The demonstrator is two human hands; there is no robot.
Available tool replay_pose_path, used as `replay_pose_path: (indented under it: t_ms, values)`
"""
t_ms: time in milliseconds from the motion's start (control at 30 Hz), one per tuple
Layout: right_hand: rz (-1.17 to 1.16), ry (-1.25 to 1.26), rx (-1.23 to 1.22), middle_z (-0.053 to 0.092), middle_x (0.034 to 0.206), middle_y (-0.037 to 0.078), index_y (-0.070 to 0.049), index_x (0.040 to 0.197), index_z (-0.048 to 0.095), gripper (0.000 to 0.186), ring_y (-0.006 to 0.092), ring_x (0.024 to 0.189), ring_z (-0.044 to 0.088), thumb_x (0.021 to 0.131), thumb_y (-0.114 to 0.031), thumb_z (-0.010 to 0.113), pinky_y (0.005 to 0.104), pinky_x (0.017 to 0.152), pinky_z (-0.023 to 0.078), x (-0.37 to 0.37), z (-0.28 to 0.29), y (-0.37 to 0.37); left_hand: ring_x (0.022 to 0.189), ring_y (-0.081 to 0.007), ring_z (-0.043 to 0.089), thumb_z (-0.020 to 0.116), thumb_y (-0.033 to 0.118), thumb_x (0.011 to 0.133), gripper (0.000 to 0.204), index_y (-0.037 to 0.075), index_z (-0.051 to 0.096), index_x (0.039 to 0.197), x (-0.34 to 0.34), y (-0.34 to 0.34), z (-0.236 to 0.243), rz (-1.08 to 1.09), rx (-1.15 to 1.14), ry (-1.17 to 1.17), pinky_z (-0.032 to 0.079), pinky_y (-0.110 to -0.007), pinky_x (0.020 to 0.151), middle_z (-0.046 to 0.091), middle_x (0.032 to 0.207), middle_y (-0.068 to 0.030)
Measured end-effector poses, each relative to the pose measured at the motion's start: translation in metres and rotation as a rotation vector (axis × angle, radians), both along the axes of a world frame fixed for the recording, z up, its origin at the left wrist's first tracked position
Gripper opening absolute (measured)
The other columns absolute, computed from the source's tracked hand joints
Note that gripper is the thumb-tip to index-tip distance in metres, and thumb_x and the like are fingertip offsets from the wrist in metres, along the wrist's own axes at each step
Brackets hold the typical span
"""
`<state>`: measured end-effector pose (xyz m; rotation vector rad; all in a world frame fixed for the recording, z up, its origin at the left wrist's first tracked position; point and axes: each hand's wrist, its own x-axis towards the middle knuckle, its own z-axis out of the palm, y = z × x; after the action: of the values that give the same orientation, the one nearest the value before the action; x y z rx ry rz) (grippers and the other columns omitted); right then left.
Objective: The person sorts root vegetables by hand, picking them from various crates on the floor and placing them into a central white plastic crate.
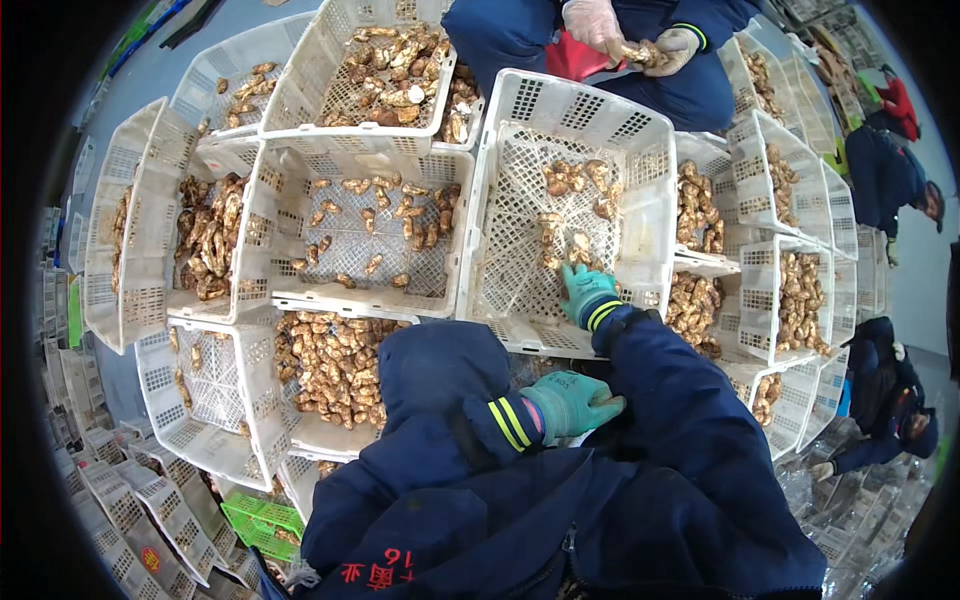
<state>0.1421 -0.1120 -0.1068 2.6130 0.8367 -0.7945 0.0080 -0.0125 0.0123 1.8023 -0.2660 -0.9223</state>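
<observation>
My right hand [585,287], in a green glove, reaches into the near side of a white slatted crate [507,318]. Its fingers close on a brown-and-white mushroom [580,247] on the crate floor. Another mushroom [549,232] lies just left of it, and a loose group of mushrooms [566,178] sits farther back. My left hand [573,404], gloved the same way, is held low by my body beside my right sleeve. Its fingers are curled under, and whatever they may hold is hidden.
A crate of scattered mushrooms [453,292] adjoins on the left, with a fuller mushroom heap [330,365] nearer me. More filled crates [770,340] line the right. Opposite, a co-worker's gloved hands [672,52] hold a mushroom. Other people [885,180] work at far right.
</observation>
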Motion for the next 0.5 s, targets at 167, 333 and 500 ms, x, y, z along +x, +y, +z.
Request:
replay_pose_path:
  t_ms: [167, 333, 500]
  values:
    - [0.088, 0.007, 0.008, 0.060, 0.098, 0.010, -0.012, 0.112, 0.050, 0.045, 0.0305, 0.085, 0.061, 0.073, -0.031, 0.062, 0.0466, 0.069, 0.045, -0.002, -0.018, -0.001, 0.079, -0.0333, 0.058, 0.041, 0.052, 0.085, 0.046, 0.010, 0.060, 0.084, 0.005, 0.004, 0.004, -0.054, 0.008, 0.021, 0.046, -0.041, 0.072, 0.061, 0.083, -0.0137]
    - [0.055, 0.095, 0.023, 0.061, 0.099, 0.014, -0.010, 0.103, 0.057, 0.030, 0.0307, 0.091, 0.060, 0.074, -0.020, 0.058, 0.0442, 0.074, 0.047, 0.003, -0.018, -0.002, 0.080, -0.0331, 0.058, 0.042, 0.052, 0.085, 0.045, 0.011, 0.060, 0.086, 0.000, 0.002, -0.005, 0.028, -0.023, 0.001, 0.046, -0.039, 0.074, 0.061, 0.084, -0.0129]
    - [-0.091, 0.210, 0.558, 0.064, 0.085, 0.013, -0.006, 0.094, 0.061, 0.018, 0.0242, 0.075, 0.063, 0.079, -0.007, 0.051, 0.0334, 0.067, 0.051, 0.048, -0.016, -0.039, 0.081, -0.0232, 0.061, 0.054, 0.032, 0.086, 0.031, 0.006, 0.060, 0.100, 0.007, 0.011, 0.008, 0.566, -0.085, -0.035, 0.047, -0.031, 0.072, 0.062, 0.088, -0.0154]
